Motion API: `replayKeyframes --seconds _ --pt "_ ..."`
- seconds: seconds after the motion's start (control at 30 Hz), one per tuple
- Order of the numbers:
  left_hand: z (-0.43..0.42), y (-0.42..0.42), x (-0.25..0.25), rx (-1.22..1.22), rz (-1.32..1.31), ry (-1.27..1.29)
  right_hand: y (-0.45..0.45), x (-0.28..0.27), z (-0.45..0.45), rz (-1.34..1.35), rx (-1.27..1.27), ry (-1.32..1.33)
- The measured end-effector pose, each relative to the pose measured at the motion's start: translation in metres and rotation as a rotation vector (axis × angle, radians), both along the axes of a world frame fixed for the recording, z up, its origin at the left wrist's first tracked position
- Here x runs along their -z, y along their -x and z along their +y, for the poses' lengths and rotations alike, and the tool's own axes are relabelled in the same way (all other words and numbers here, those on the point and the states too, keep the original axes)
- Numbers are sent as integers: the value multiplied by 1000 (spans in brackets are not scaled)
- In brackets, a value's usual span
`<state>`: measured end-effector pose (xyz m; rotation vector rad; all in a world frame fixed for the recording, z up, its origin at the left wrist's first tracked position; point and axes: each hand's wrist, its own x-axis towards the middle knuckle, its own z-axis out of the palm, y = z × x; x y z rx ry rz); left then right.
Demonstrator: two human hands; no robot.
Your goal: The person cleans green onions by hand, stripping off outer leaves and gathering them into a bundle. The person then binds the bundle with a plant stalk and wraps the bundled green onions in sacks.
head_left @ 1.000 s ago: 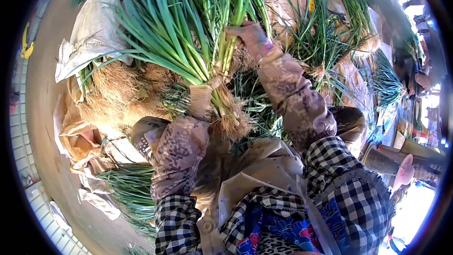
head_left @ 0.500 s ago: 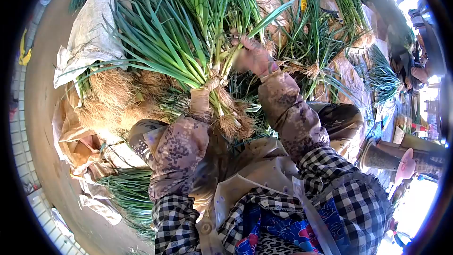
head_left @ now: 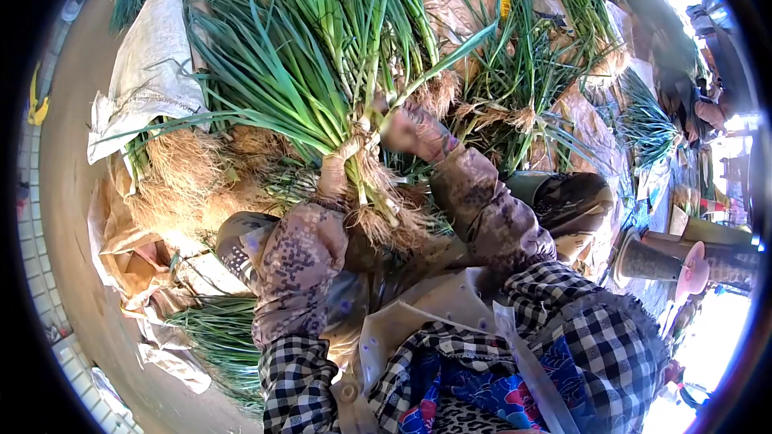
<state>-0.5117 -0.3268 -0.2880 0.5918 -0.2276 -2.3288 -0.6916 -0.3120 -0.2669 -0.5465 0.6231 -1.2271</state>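
My left hand [head_left: 347,149] is closed around the lower stalks of a bunch of green onions [head_left: 310,104]. Their long leaves fan up and to the left, while the pale roots [head_left: 384,221] hang below the fist. Close beside it, my right hand [head_left: 414,133] has its fingers bent round the stalk of a green onion whose leaf [head_left: 458,50] slants up to the right. Blur hides part of that hand, and its fingertips are partly behind the stalks.
More green onions [head_left: 527,64] with roots lie on brown sheeting to the right. A white woven sack [head_left: 149,64] covers others at left, above a mass of roots [head_left: 189,165]. Another pile [head_left: 217,333] lies lower left. My bent knees flank the work.
My right hand has moved down and left along the stalk, close to my left hand. The bunch in my left hand has shifted slightly, its roots now hanging lower in view.
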Motion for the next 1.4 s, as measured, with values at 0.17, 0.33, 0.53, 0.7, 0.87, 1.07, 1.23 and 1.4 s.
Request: replayKeyframes --seconds 0.17,0.33,0.53,0.7,0.87,1.07,1.23,1.4 --pt "0 -2 14 -33 -134 7 2 3 -33 846 230 377" --pt "0 1 16 -31 -591 441 -29 -15 -34 1638 176 172" --pt "-16 -15 41 29 -519 112 -40 -29 14 808 251 154" --pt "-21 -2 37 134 -1082 283 -16 -76 53 535 367 215" --pt "-17 0 33 -60 -558 193 118 -123 69 999 901 -130" --pt "2 7 4 -210 -282 151 179 -58 87 1959 622 -246" --pt "13 4 15 -229 -454 438 30 -50 21 1686 292 242" --pt "17 -23 3 -172 -513 432 -33 -25 23 1285 -192 279"
